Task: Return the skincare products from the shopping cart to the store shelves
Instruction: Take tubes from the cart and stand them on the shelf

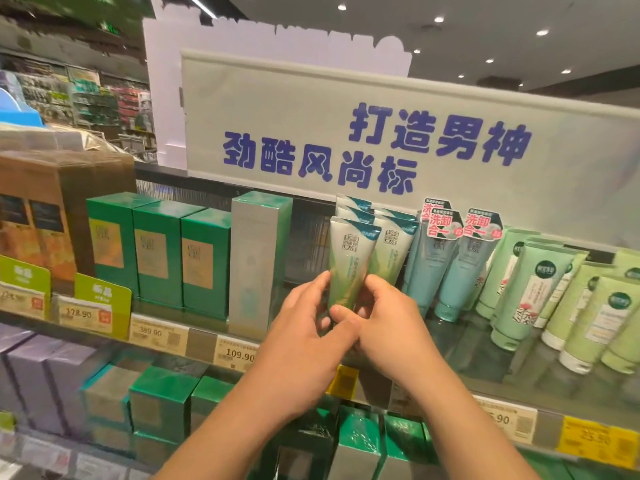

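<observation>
Glossy tapered tube [349,265] between hands [346,323]

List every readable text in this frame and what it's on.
"打造男神 / 劲酷风尚标": banner above the shelf.
"洗卸合一": red tags on the blue tubes.
"128.90": price label.
"389.90": price label.
"109.90": price label.
"...90": price label, start hidden by the right hand.
Held tube, in both hands (left hand): logo and print blurred.
Green boxes, yellow label: unreadable.
</observation>
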Demonstrator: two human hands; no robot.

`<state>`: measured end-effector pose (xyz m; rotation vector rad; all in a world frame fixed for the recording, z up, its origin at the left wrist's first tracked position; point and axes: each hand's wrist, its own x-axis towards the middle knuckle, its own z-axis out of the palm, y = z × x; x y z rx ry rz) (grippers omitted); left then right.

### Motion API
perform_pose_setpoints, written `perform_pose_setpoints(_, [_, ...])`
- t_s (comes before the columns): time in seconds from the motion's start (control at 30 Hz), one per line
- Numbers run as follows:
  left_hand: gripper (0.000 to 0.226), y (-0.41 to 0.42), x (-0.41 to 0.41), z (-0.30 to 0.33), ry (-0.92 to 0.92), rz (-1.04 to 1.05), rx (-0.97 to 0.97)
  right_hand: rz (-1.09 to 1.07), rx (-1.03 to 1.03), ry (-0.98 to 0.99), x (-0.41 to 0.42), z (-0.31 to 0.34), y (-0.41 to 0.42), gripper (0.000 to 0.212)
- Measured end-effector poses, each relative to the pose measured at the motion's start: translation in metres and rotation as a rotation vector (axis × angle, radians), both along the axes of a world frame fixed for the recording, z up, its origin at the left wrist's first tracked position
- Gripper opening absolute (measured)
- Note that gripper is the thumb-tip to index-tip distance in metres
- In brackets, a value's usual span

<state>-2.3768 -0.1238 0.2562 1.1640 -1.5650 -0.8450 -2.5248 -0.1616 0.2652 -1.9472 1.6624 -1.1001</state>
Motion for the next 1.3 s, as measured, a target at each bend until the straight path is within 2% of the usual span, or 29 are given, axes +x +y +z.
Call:
perform_pose_setpoints(0.13, [0.071, -0.001, 0.003, 0.002, 0.007, -0.026, 0.006, -0.004, 0.031, 0.040, 0.002, 0.001, 0.000, 0.037])
perform_pose_setpoints(0.57, [0.074, 0.000, 0.008, 0.006, 0.018, -0.056, 0.055, -0.047, 0.017, 0.148, 0.011, 0.000, -0.001, 0.036])
perform_pose_setpoints(1.03, [0.073, 0.000, 0.010, 0.008, 0.015, -0.086, 0.072, -0.100, 0.012, 0.176, 0.015, -0.002, -0.001, 0.031])
perform_pose_setpoints(1.23, [0.088, 0.004, 0.016, 0.008, 0.015, -0.086, 0.045, -0.077, 0.082, 0.113, 0.015, 0.008, 0.007, 0.040])
perform_pose_setpoints(1.3, [0.084, 0.007, 0.019, 0.006, 0.026, -0.089, 0.023, -0.087, 0.085, 0.099, 0.013, 0.010, 0.010, 0.048])
